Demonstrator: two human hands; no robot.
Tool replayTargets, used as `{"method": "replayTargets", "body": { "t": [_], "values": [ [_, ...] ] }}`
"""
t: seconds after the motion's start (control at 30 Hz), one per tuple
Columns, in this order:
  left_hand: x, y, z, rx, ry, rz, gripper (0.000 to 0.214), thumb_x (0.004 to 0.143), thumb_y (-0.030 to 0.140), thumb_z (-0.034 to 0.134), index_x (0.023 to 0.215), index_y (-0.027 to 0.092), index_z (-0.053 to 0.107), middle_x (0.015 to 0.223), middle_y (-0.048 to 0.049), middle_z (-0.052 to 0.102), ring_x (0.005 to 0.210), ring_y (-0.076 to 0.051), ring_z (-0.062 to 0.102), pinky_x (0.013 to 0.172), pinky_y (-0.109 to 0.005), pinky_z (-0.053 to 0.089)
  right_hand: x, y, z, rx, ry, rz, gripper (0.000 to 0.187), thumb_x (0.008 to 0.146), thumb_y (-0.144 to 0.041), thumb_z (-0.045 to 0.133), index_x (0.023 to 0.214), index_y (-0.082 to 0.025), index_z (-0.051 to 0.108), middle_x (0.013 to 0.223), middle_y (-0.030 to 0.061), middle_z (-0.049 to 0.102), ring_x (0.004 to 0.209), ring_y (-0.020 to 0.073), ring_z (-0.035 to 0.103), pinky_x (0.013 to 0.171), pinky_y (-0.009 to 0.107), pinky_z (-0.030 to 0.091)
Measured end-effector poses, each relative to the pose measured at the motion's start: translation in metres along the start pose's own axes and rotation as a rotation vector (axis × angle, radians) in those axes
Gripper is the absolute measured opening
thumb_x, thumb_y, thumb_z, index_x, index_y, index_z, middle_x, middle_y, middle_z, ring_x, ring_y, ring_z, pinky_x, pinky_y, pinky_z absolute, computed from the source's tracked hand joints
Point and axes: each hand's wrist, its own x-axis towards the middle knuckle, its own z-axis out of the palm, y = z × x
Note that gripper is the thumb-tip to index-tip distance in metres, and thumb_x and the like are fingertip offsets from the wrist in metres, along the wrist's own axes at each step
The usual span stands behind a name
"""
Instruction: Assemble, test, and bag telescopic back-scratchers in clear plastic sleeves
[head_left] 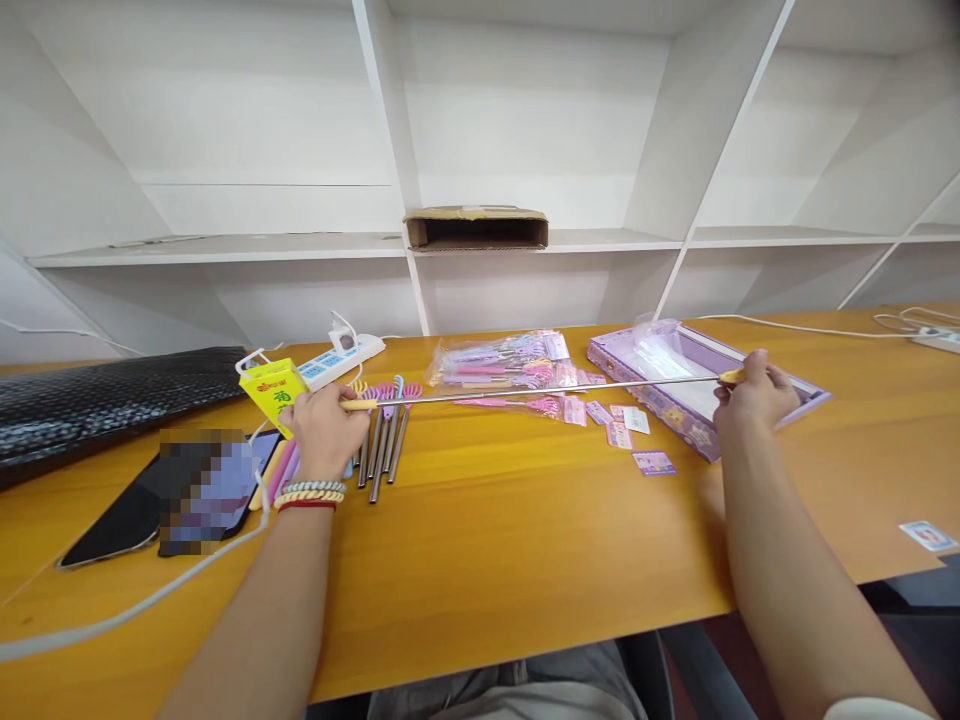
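A telescopic back scratcher (540,389), drawn out to a long thin metal rod with yellow ends, stretches level across the desk. My left hand (330,430) is closed around its left end, and my right hand (754,395) pinches the yellow right end, partly hiding it. Under and beside the left hand lie several collapsed back scratchers (386,430) with pink, yellow and blue claw heads and metal tubes. Beyond the rod sits a pile of bagged back scratchers (502,360). Small printed cards (619,435) are scattered before it. A purple box tray (690,425) lies by my right hand.
A yellow drink carton (270,388) and a white power strip (341,362) stand at the left. Nearer are a tablet or phone (120,510) and a white cable (187,570). Black wrapping (112,400) lies far left. A cardboard box (476,228) rests on the shelf.
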Motion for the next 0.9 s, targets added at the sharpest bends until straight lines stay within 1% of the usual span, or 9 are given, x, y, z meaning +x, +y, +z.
{"method": "replayTargets", "body": {
  "t": [0.07,0.13,0.2,0.3,0.4,0.5,0.77,0.83,0.9],
  "values": [
    [0.001,-0.002,-0.003,0.051,-0.038,0.028,0.018,0.065,0.023,0.053,0.082,0.020,0.060,0.077,-0.0071,0.059,0.093,-0.030,0.050,0.086,-0.046,0.029,-0.002,0.000,0.001,-0.058,-0.016,-0.043,0.023,0.080,-0.035,0.053,0.071,-0.014,0.053,0.053,-0.0025,0.046,0.036,0.0085,0.042,0.033,0.022,0.030],
    [0.003,-0.002,-0.007,0.103,-0.050,0.013,0.020,0.066,0.024,0.052,0.084,0.019,0.059,0.076,-0.0068,0.058,0.091,-0.030,0.051,0.085,-0.047,0.029,-0.004,-0.001,0.002,-0.053,-0.092,-0.028,0.023,0.083,-0.030,0.043,0.074,-0.013,0.055,0.054,0.0001,0.050,0.036,0.0097,0.045,0.032,0.021,0.029],
    [0.005,-0.002,-0.011,0.146,-0.059,-0.001,0.023,0.067,0.023,0.051,0.087,0.018,0.059,0.073,-0.0061,0.057,0.089,-0.029,0.052,0.085,-0.046,0.029,-0.005,-0.001,0.004,-0.018,-0.180,0.009,0.019,0.078,-0.018,0.038,0.085,-0.013,0.055,0.058,0.0024,0.055,0.038,0.0113,0.050,0.032,0.020,0.029],
    [0.008,-0.001,-0.017,0.192,-0.124,0.004,0.034,0.065,0.025,0.052,0.098,0.017,0.057,0.073,-0.0058,0.058,0.083,-0.028,0.054,0.083,-0.042,0.032,-0.005,-0.001,0.004,-0.020,-0.189,0.002,0.032,0.067,-0.007,0.042,0.097,-0.014,0.050,0.061,0.0026,0.060,0.038,0.0127,0.052,0.032,0.019,0.028],
    [0.010,0.000,-0.018,0.214,-0.215,0.019,0.041,0.065,0.026,0.052,0.104,0.017,0.055,0.070,-0.0059,0.060,0.077,-0.027,0.056,0.079,-0.038,0.036,-0.005,-0.001,0.003,-0.033,-0.134,-0.039,0.023,0.062,-0.008,0.047,0.084,-0.014,0.052,0.055,0.0017,0.058,0.036,0.0124,0.050,0.031,0.019,0.028],
    [0.010,-0.001,-0.016,0.238,-0.259,0.034,0.035,0.067,0.027,0.049,0.099,0.019,0.058,0.071,-0.0076,0.061,0.078,-0.029,0.058,0.077,-0.037,0.038,-0.004,0.000,0.002,-0.040,-0.132,-0.039,0.013,0.060,-0.010,0.050,0.072,-0.014,0.051,0.050,-0.0006,0.053,0.035,0.0118,0.048,0.031,0.019,0.030],
    [0.011,-0.011,-0.018,0.289,-0.357,0.010,0.028,0.069,0.030,0.048,0.091,0.022,0.064,0.070,-0.0089,0.061,0.075,-0.030,0.057,0.069,-0.039,0.041,-0.007,0.007,0.005,-0.214,-0.149,-0.076,0.007,0.061,-0.016,0.054,0.068,-0.013,0.055,0.046,-0.0032,0.048,0.036,0.0121,0.050,0.029,0.018,0.031],
    [0.010,-0.004,-0.018,0.288,-0.376,0.009,0.026,0.068,0.030,0.050,0.089,0.024,0.064,0.071,-0.0083,0.061,0.074,-0.030,0.058,0.066,-0.039,0.041,-0.017,0.007,0.009,-0.265,-0.228,-0.082,0.005,0.063,-0.018,0.054,0.066,-0.013,0.055,0.042,-0.0043,0.046,0.034,0.0108,0.047,0.030,0.018,0.030],
    [0.005,0.012,-0.018,0.285,-0.377,0.068,0.022,0.068,0.032,0.051,0.085,0.025,0.064,0.071,-0.0076,0.062,0.073,-0.030,0.058,0.064,-0.038,0.042,-0.038,0.008,0.016,-0.328,-0.399,-0.094,0.008,0.065,-0.020,0.056,0.067,-0.013,0.057,0.042,-0.0036,0.048,0.033,0.0097,0.044,0.030,0.019,0.030]
  ]
}}
